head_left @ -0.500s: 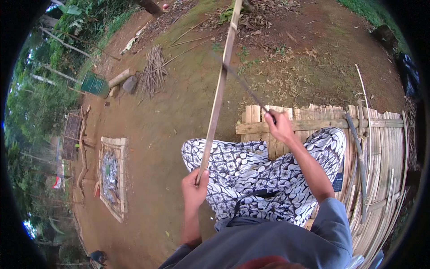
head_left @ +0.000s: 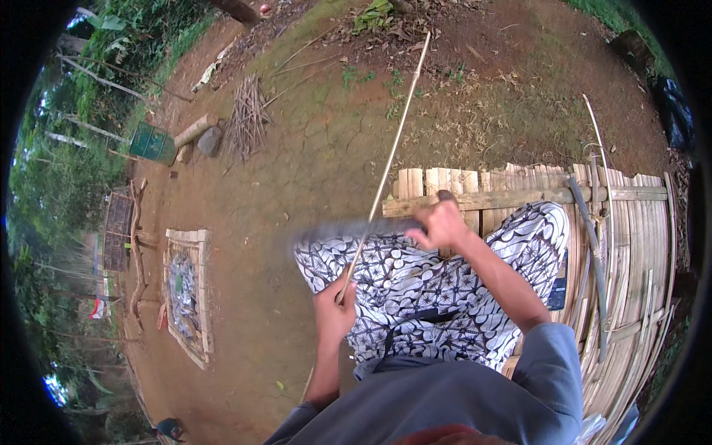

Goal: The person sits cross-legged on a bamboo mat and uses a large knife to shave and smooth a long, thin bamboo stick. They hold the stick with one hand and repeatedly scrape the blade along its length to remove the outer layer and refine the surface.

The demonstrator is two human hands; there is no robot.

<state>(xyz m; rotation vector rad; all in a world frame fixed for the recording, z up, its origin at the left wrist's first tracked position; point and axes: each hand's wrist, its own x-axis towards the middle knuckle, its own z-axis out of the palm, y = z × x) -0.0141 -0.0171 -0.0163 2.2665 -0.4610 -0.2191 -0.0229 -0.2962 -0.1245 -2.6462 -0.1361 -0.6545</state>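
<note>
My left hand [head_left: 336, 305] is closed round the lower part of a long, thin bamboo strip [head_left: 399, 137]. Edge-on to me, the strip slants up and to the right over the bare ground, and a thin end shows below beside my left forearm. My right hand [head_left: 443, 224] grips the dark handle of a long knife [head_left: 326, 231]. Its blade, smeared by motion, lies nearly level and points left, crossing the strip above my left hand. I cannot tell whether the blade touches the strip. Patterned black-and-white cloth [head_left: 408, 282] covers my legs beneath both hands.
I sit on a bamboo slat platform [head_left: 638, 252] with a grey pole [head_left: 591, 252] lying across it. To the left are a framed ash pit [head_left: 207, 297], a green drum [head_left: 153, 142], a stone [head_left: 211, 141] and a pile of sticks [head_left: 248, 119]. Shavings [head_left: 475, 119] litter the ground ahead.
The knife has swung down from pointing up and left to nearly level, lower along the strip. The strip has turned edge-on and its far end has tipped right. My left hand has shifted slightly right.
</note>
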